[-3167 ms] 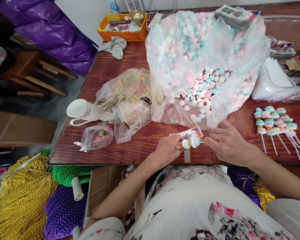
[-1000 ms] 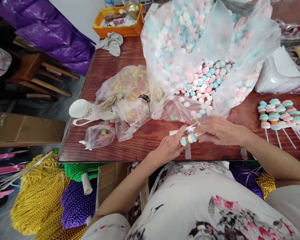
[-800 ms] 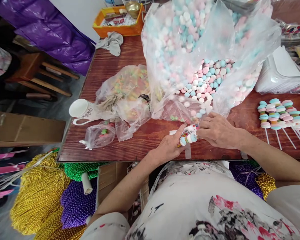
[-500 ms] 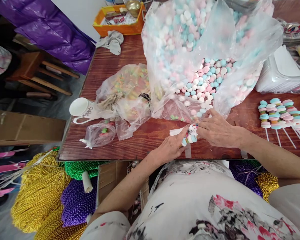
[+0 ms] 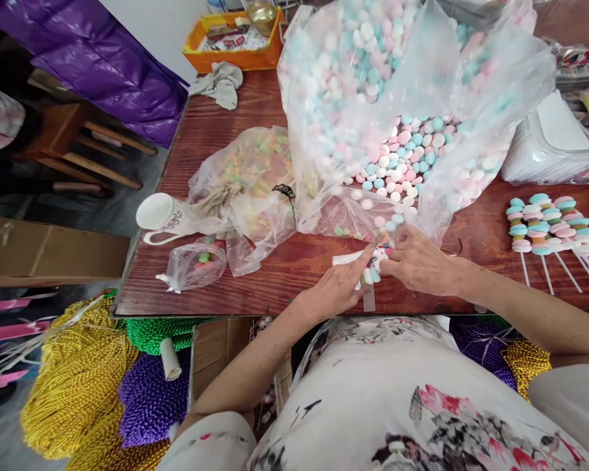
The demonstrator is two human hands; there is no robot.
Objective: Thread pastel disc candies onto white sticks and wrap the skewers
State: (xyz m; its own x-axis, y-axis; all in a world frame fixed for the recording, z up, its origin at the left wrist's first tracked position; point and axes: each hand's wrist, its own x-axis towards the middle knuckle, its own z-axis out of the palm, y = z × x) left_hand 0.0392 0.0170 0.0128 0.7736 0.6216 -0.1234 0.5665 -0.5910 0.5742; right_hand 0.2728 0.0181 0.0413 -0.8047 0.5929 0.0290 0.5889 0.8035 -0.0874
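Both of my hands meet at the front edge of the wooden table (image 5: 255, 281). My left hand (image 5: 336, 288) and my right hand (image 5: 417, 265) are closed on a candy skewer (image 5: 372, 269) of pastel round sweets with a printed wrapper around it. Just behind them lies the open mouth of a big clear bag (image 5: 402, 111) full of pink, blue and white round candies. Finished candy skewers (image 5: 544, 226) on white sticks lie in a row on the table to the right.
A smaller bag of mixed coloured candies (image 5: 248, 180), a tiny bag (image 5: 194, 261) and a white mug (image 5: 157, 212) sit at left. An orange tray (image 5: 235, 42) and grey cloth (image 5: 220, 82) are at the back. White packets (image 5: 550, 147) lie at right. Gold, green and purple bead bundles (image 5: 78, 386) lie below.
My right hand has slid left and closer to my left hand, now covering more of the skewer. The skewer has turned more upright between the fingers. The view shifted slightly.
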